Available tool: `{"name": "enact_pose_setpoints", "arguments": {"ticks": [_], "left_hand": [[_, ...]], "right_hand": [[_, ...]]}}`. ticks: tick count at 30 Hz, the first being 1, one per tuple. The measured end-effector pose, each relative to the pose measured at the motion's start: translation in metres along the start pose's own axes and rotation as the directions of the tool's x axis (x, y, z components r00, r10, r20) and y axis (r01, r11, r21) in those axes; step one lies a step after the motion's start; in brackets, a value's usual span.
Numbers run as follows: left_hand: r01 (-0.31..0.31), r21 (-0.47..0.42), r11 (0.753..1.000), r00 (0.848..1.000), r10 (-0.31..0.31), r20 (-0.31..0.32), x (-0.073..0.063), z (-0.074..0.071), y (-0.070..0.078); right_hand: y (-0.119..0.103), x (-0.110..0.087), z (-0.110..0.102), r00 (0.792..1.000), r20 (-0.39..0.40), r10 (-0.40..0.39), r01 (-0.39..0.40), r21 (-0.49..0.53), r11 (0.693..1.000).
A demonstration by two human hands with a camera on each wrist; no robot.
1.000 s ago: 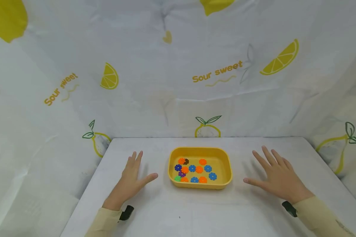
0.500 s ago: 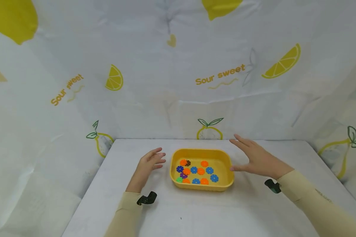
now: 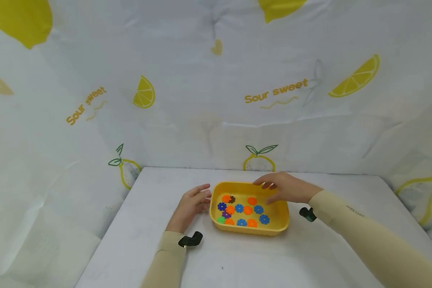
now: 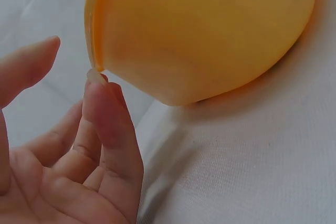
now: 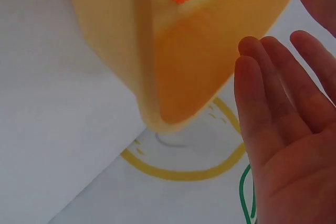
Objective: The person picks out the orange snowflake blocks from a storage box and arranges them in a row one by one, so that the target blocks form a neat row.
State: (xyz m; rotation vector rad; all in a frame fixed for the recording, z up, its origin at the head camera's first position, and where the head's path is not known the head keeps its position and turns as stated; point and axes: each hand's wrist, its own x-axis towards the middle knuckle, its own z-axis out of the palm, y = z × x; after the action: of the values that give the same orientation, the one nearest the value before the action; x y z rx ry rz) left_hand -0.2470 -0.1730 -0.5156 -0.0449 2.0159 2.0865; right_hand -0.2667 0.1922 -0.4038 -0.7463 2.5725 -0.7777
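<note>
A yellow plastic tray point(image 3: 252, 231) sits on the white table, holding several notched plastic discs. Among them are an orange disc point(image 3: 252, 201), a blue disc point(image 3: 264, 219), a green disc point(image 3: 221, 220) and a brown disc point(image 3: 232, 199). My left hand point(image 3: 187, 209) is at the tray's left side with fingers loosely bent; in the left wrist view its index fingertip point(image 4: 105, 98) is right at the rim. My right hand point(image 3: 291, 189) reaches over the tray's right end, thumb and fingers apart with nothing between them. In the right wrist view its fingers point(image 5: 249, 82) extend beside the tray wall.
A white cloth with lemon prints point(image 3: 201, 100) hangs behind and beside the table point(image 3: 237, 264). Black devices are worn at the left wrist point(image 3: 191, 240) and the right wrist point(image 3: 307, 215). The table's far edge lies shortly behind the tray.
Both hands have come inward from either side toward the tray. The right hand now overlaps its right end; the left has closed in on its left rim. The discs keep their arrangement.
</note>
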Motion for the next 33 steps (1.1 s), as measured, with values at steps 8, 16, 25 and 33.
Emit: {"name": "enact_pose_setpoints", "arguments": {"ticks": [8,16,25,33], "left_hand": [[0.016,-0.033,0.999,0.999,-0.015,0.043,0.001,0.000,-0.001],[0.003,-0.027,1.000,0.997,-0.001,0.077,0.004,0.001,-0.003],[0.001,-0.016,1.000,0.996,0.000,0.088,0.009,-0.001,-0.007],[-0.003,-0.017,1.000,0.997,0.004,0.076,0.003,0.002,-0.004]], "right_hand": [[-0.007,0.030,0.017,0.994,0.109,-0.022,0.017,0.045,0.999],[-0.018,0.047,0.027,0.981,0.186,-0.061,0.071,-0.048,0.996],[-0.018,0.062,0.041,0.974,0.226,-0.028,0.051,-0.098,0.994],[-0.022,0.069,0.054,0.973,0.229,0.027,0.015,-0.177,0.984]]}}
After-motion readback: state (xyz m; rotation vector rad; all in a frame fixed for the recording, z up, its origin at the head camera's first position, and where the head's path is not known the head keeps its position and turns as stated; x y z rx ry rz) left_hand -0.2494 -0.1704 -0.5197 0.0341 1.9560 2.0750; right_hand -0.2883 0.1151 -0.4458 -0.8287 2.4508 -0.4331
